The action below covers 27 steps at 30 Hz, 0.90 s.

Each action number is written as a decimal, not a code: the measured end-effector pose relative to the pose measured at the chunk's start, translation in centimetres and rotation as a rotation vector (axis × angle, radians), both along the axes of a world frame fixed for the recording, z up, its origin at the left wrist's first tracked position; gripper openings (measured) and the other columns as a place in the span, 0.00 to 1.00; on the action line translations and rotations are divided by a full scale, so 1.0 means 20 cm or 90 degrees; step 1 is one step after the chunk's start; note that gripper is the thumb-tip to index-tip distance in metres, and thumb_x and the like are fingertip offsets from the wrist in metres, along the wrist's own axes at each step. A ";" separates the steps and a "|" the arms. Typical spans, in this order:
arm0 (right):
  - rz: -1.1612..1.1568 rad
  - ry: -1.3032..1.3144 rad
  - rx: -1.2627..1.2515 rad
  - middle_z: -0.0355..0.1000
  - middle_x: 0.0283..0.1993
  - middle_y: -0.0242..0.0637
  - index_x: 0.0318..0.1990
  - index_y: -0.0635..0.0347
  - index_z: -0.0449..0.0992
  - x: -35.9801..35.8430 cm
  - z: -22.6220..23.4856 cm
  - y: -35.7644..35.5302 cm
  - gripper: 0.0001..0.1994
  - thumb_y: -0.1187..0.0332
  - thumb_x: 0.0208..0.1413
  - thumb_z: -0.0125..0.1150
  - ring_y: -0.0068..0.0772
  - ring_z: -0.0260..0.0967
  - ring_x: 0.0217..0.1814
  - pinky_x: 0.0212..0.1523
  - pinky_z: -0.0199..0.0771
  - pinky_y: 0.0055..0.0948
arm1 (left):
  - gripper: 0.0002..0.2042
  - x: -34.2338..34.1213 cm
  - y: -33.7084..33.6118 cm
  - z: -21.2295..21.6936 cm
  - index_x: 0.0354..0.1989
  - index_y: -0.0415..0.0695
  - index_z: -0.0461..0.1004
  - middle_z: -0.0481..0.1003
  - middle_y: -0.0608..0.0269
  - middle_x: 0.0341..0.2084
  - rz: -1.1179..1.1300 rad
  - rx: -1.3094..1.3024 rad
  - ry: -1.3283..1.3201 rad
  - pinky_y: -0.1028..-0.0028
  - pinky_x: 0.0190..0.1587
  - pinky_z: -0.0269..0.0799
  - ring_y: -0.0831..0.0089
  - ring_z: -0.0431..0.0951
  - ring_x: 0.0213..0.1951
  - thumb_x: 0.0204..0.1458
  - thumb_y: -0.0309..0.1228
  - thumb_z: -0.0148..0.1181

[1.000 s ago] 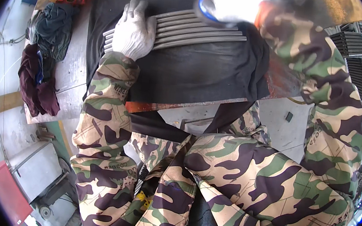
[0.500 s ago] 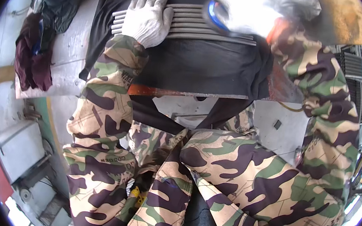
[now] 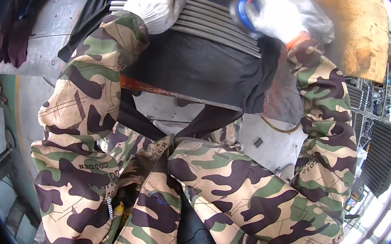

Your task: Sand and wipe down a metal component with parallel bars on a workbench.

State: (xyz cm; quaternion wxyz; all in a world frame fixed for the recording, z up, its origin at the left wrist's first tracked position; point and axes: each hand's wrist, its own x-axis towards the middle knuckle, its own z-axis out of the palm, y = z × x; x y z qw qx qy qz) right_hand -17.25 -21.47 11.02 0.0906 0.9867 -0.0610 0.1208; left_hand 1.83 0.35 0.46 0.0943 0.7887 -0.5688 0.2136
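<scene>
Several grey metal rods (image 3: 215,25) lie side by side on a black cloth (image 3: 196,67). My left hand (image 3: 155,6), in a white knit glove, rests flat across their left part, fingers stretched out. At the right end of the rods, my right hand (image 3: 280,17), gloved too, grips a blue round-edged object (image 3: 245,14). Its exact kind is hidden by the glove and blurred by motion. The rods' right ends show just below that object.
The cloth covers a metal-topped table (image 3: 62,27) with a worn reddish front edge. Dark clothing (image 3: 16,32) lies at far left. A crumpled clear plastic bag (image 3: 316,20) and a yellowish board (image 3: 364,39) are at right. Dark ribbed stock (image 3: 380,151) stands beyond my right arm.
My right hand with the blue object has shifted toward the right ends of the rods. My left hand stays on their left part. The whole view has turned slightly.
</scene>
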 end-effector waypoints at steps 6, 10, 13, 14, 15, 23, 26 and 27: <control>0.059 0.051 -0.003 0.74 0.43 0.43 0.45 0.51 0.79 -0.12 -0.07 -0.01 0.14 0.55 0.57 0.61 0.50 0.76 0.47 0.49 0.74 0.51 | 0.20 -0.07 0.01 0.10 0.55 0.36 0.75 0.76 0.43 0.54 -0.043 -0.122 0.050 0.53 0.66 0.63 0.45 0.72 0.60 0.62 0.38 0.54; 0.009 0.049 -0.023 0.76 0.42 0.45 0.44 0.54 0.79 -0.06 -0.07 -0.12 0.14 0.56 0.57 0.61 0.52 0.76 0.45 0.45 0.75 0.48 | 0.20 -0.05 0.03 0.10 0.54 0.36 0.76 0.76 0.44 0.53 -0.019 -0.117 0.089 0.53 0.66 0.63 0.45 0.72 0.59 0.60 0.38 0.56; 0.072 0.048 -0.020 0.76 0.41 0.46 0.43 0.55 0.79 -0.11 -0.07 -0.04 0.14 0.57 0.57 0.61 0.52 0.76 0.43 0.46 0.75 0.48 | 0.19 -0.06 0.05 0.11 0.52 0.37 0.77 0.76 0.45 0.51 -0.016 -0.131 0.096 0.53 0.65 0.63 0.46 0.73 0.58 0.59 0.38 0.57; 0.114 0.033 -0.024 0.75 0.39 0.47 0.41 0.56 0.80 -0.13 -0.07 -0.01 0.13 0.58 0.56 0.62 0.53 0.76 0.40 0.46 0.76 0.48 | 0.19 -0.07 0.04 0.12 0.52 0.37 0.77 0.76 0.45 0.51 -0.021 -0.125 0.102 0.53 0.65 0.63 0.46 0.73 0.58 0.59 0.38 0.57; 0.136 0.015 -0.012 0.75 0.38 0.46 0.41 0.55 0.80 -0.14 -0.08 0.02 0.12 0.58 0.56 0.62 0.52 0.76 0.39 0.45 0.76 0.47 | 0.19 -0.07 0.04 0.13 0.51 0.37 0.77 0.76 0.46 0.50 -0.026 -0.119 0.108 0.54 0.65 0.63 0.47 0.73 0.58 0.59 0.38 0.57; 0.135 0.040 -0.037 0.76 0.40 0.45 0.41 0.54 0.80 -0.10 -0.06 0.02 0.11 0.60 0.54 0.64 0.52 0.77 0.40 0.42 0.77 0.48 | 0.19 -0.07 0.05 0.09 0.49 0.36 0.78 0.77 0.45 0.49 -0.019 -0.165 0.100 0.54 0.64 0.64 0.48 0.74 0.56 0.58 0.38 0.57; 0.134 0.025 -0.035 0.75 0.41 0.44 0.42 0.53 0.79 -0.06 -0.06 0.10 0.11 0.59 0.55 0.63 0.52 0.76 0.41 0.42 0.77 0.47 | 0.18 -0.06 0.05 0.09 0.48 0.36 0.78 0.77 0.46 0.46 -0.019 -0.169 0.083 0.55 0.63 0.64 0.48 0.74 0.55 0.58 0.39 0.57; 0.118 0.015 -0.030 0.74 0.41 0.44 0.42 0.53 0.79 -0.04 -0.06 0.08 0.12 0.59 0.55 0.63 0.52 0.75 0.42 0.43 0.78 0.47 | 0.18 -0.07 0.05 0.08 0.48 0.36 0.78 0.77 0.46 0.45 -0.018 -0.163 0.081 0.55 0.62 0.65 0.49 0.74 0.54 0.57 0.39 0.58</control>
